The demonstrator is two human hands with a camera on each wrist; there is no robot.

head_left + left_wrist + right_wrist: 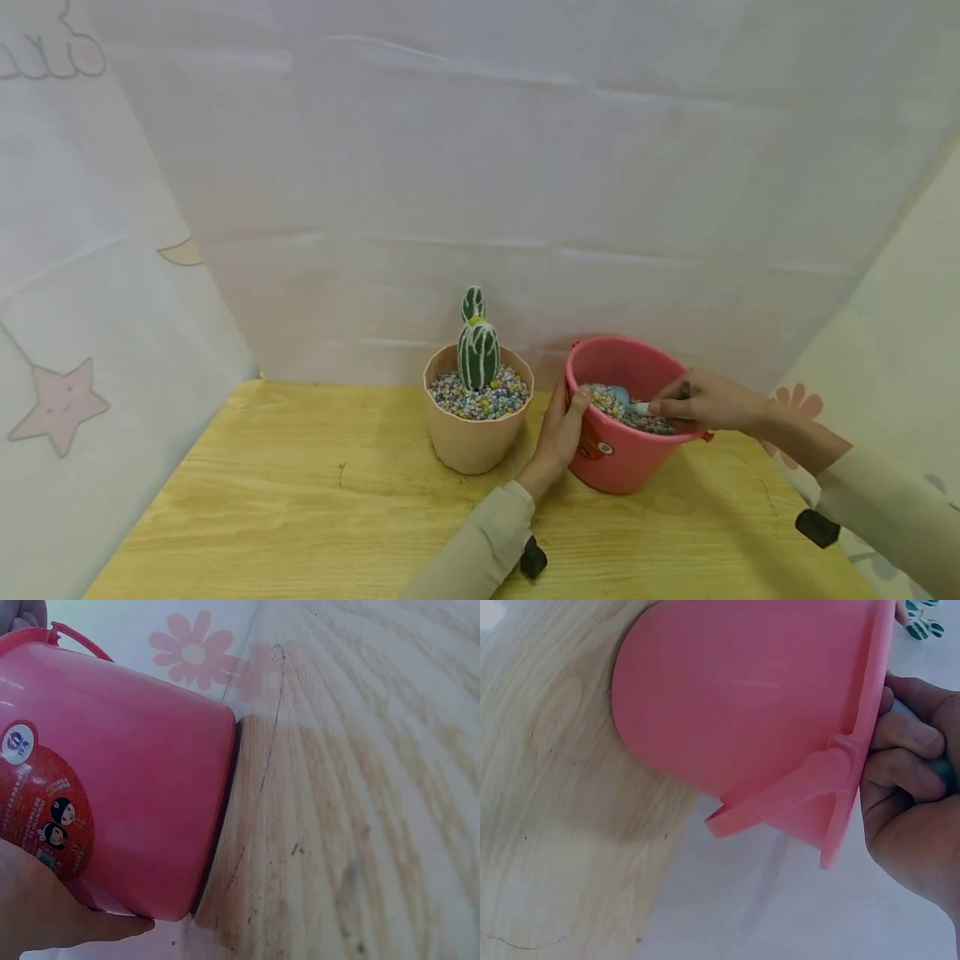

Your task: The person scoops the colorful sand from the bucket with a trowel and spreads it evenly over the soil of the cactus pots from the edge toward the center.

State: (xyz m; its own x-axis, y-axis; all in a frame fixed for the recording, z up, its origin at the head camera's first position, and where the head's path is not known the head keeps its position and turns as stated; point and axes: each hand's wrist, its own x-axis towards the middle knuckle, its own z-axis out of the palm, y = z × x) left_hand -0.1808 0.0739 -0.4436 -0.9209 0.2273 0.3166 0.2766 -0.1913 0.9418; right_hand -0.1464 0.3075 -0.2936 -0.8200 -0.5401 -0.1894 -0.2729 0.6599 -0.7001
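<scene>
A pink bucket [626, 458] stands on the wooden table, partly filled with multicoloured pebbles [602, 400]. My left hand [557, 437] holds the bucket's left side, thumb over the rim and fingers along the outer wall. Inside the bucket, my right hand [697, 402] grips a small shovel by its pale handle [639, 408]; the blue blade is partly sunk in the pebbles. In the right wrist view, curled fingers [907, 739] wrap the handle right at the rim. Left of the bucket is a beige pot [468, 442] holding a green cactus [478, 354] amid similar pebbles.
The wooden table [300, 500] runs back to a white sheet [450, 167] close behind pot and bucket. Printed side walls flank it, with a pink star [60, 407] on the left. The bucket's handle [780, 795] hangs down its outer side.
</scene>
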